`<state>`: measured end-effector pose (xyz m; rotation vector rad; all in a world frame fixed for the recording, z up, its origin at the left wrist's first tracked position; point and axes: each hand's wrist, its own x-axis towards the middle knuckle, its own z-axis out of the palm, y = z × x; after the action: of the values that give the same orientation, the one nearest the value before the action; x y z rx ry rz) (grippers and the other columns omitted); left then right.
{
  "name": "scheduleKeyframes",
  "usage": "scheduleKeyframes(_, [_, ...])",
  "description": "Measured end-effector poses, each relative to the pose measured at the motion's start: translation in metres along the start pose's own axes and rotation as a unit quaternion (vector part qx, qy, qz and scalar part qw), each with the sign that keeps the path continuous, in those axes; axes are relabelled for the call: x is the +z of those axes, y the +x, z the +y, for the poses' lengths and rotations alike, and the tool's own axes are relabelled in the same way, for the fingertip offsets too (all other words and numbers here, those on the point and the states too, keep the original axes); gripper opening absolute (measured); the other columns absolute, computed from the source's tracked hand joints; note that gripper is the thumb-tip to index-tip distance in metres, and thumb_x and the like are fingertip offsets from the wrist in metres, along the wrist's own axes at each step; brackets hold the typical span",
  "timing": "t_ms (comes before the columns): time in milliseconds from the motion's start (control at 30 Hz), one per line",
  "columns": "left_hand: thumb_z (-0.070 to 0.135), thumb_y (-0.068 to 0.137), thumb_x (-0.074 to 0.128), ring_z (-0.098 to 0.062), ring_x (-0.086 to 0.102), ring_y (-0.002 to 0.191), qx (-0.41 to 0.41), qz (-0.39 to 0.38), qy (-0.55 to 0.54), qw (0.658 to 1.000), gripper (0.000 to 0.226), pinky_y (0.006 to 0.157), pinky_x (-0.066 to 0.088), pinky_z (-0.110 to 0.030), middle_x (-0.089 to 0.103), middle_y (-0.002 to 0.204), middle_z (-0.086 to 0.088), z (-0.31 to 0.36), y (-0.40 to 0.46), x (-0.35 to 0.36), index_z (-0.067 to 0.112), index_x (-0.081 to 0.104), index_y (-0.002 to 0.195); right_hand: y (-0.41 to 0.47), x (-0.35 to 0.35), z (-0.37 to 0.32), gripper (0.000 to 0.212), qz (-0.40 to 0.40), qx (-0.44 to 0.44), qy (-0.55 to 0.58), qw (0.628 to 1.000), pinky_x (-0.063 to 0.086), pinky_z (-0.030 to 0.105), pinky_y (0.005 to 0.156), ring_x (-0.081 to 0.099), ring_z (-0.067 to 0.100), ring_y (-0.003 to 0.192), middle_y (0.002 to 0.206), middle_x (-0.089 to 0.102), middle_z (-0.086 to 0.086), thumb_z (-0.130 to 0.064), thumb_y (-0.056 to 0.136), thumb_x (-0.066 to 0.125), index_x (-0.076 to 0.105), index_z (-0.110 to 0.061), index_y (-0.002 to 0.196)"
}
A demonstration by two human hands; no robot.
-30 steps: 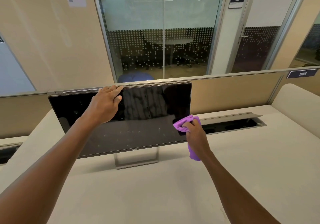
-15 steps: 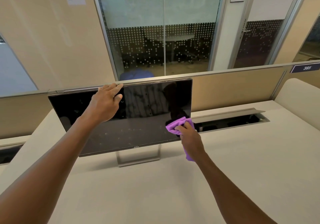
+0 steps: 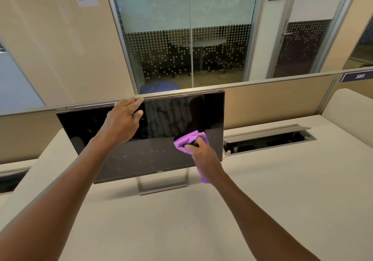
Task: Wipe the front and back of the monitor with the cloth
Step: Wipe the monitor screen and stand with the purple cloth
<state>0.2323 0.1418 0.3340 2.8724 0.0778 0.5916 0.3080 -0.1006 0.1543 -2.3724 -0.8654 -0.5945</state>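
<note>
Two hands at a black monitor (image 3: 161,123) stood on a pale worktop (image 3: 262,200) — top edge gripped by the left hand (image 3: 123,121), purple cloth (image 3: 186,141) (bunched) pressed to the screen's lower right, clutched in the right hand (image 3: 203,155).

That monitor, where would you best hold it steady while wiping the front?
Hold the monitor by its top edge, coming from above, as the left hand does. The thin panel stands on a narrow stand, so a grip up there probably resists the push of the cloth best.

head-worn view, looking down, close
</note>
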Motion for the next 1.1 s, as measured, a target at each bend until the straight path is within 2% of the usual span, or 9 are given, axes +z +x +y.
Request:
scheduleKeyframes(67, [0.025, 0.101, 0.037, -0.022, 0.033, 0.134, 0.000, 0.000, 0.000, 1.000, 0.046, 0.107, 0.032, -0.049, 0.044, 0.144, 0.002, 0.001, -0.001, -0.001, 0.017, 0.037, 0.147, -0.016, 0.008, 0.009, 0.033, -0.015, -0.006, -0.012, 1.000, 0.044, 0.024, 0.074, 0.058, 0.007, 0.087, 0.104, 0.059, -0.008, -0.036, 0.095, 0.036, 0.063, -0.024, 0.110])
scheduleKeyframes(167, [0.025, 0.101, 0.038, -0.022, 0.033, 0.134, 0.002, 0.002, -0.001, 1.000, 0.046, 0.107, 0.032, -0.049, 0.044, 0.143, 0.002, 0.002, -0.002, -0.001, 0.017, 0.037, 0.147, -0.010, -0.008, 0.014, 0.021, 0.023, 0.070, 0.012, 0.997, 0.043, 0.017, 0.068, 0.056, -0.001, 0.080, 0.100, 0.057, -0.010, -0.015, 0.094, 0.050, 0.066, -0.016, 0.107])
scheduleKeyframes(300, [0.026, 0.101, 0.039, -0.022, 0.032, 0.135, -0.002, 0.005, -0.006, 1.000, 0.046, 0.107, 0.031, -0.049, 0.044, 0.144, 0.002, 0.002, -0.002, 0.000, 0.017, 0.038, 0.146, 0.034, -0.034, -0.009, 0.028, 0.085, 0.022, -0.008, 0.996, 0.052, 0.026, 0.060, 0.060, 0.018, 0.078, 0.104, 0.058, 0.008, -0.001, 0.085, 0.062, 0.071, -0.013, 0.109])
scheduleKeyframes(467, [0.025, 0.100, 0.042, -0.022, 0.031, 0.137, -0.005, 0.013, -0.015, 1.000, 0.046, 0.109, 0.031, -0.048, 0.044, 0.145, 0.002, 0.002, -0.002, 0.000, 0.016, 0.039, 0.146, 0.048, -0.018, -0.055, 0.034, 0.025, -0.060, -0.002, 0.998, 0.048, 0.030, 0.058, 0.053, 0.016, 0.074, 0.102, 0.052, 0.004, -0.025, 0.090, 0.040, 0.067, -0.017, 0.108])
scheduleKeyframes(600, [0.025, 0.100, 0.043, -0.020, 0.030, 0.137, 0.000, 0.016, -0.016, 1.000, 0.047, 0.109, 0.031, -0.047, 0.044, 0.144, 0.003, 0.002, -0.004, 0.000, 0.016, 0.039, 0.146, 0.005, 0.011, -0.046, 0.026, -0.053, -0.029, 0.027, 0.998, 0.051, 0.035, 0.081, 0.058, 0.010, 0.081, 0.090, 0.057, -0.010, -0.046, 0.082, 0.041, 0.058, -0.027, 0.090])
scheduleKeyframes(700, [0.026, 0.100, 0.042, -0.020, 0.031, 0.137, 0.005, 0.013, -0.012, 1.000, 0.047, 0.108, 0.031, -0.047, 0.044, 0.144, 0.003, 0.000, -0.004, 0.001, 0.017, 0.038, 0.146, -0.004, 0.008, -0.031, 0.034, -0.052, 0.001, 0.004, 0.999, 0.047, 0.014, 0.075, 0.057, -0.006, 0.086, 0.097, 0.058, -0.021, -0.049, 0.088, 0.049, 0.057, -0.030, 0.115])
scheduleKeyframes(767, [0.027, 0.100, 0.041, -0.020, 0.031, 0.136, 0.006, 0.013, -0.011, 1.000, 0.047, 0.109, 0.029, -0.046, 0.044, 0.143, 0.003, -0.001, -0.002, 0.002, 0.016, 0.038, 0.146, 0.010, 0.001, -0.033, 0.038, -0.025, 0.011, 0.015, 0.999, 0.043, 0.010, 0.070, 0.052, -0.011, 0.080, 0.096, 0.051, -0.027, -0.045, 0.092, 0.048, 0.058, -0.025, 0.123])
scheduleKeyframes(900, [0.026, 0.100, 0.042, -0.020, 0.032, 0.136, 0.008, 0.022, -0.007, 1.000, 0.047, 0.112, 0.025, -0.046, 0.046, 0.142, 0.002, -0.003, -0.001, 0.005, 0.015, 0.039, 0.145, 0.046, -0.009, -0.060, 0.025, 0.037, -0.027, 0.008, 0.999, 0.056, 0.031, 0.061, 0.057, 0.015, 0.080, 0.106, 0.054, 0.006, -0.010, 0.092, 0.058, 0.066, -0.012, 0.115])
scheduleKeyframes(1100, [0.026, 0.100, 0.043, -0.019, 0.031, 0.137, 0.006, 0.026, -0.009, 1.000, 0.047, 0.112, 0.025, -0.045, 0.045, 0.144, 0.002, -0.001, -0.002, 0.003, 0.015, 0.039, 0.146, 0.022, 0.019, -0.090, 0.028, -0.114, -0.015, 0.068, 0.991, 0.049, 0.052, 0.084, 0.055, 0.036, 0.101, 0.120, 0.052, 0.013, -0.014, 0.101, 0.042, 0.056, -0.018, 0.126])
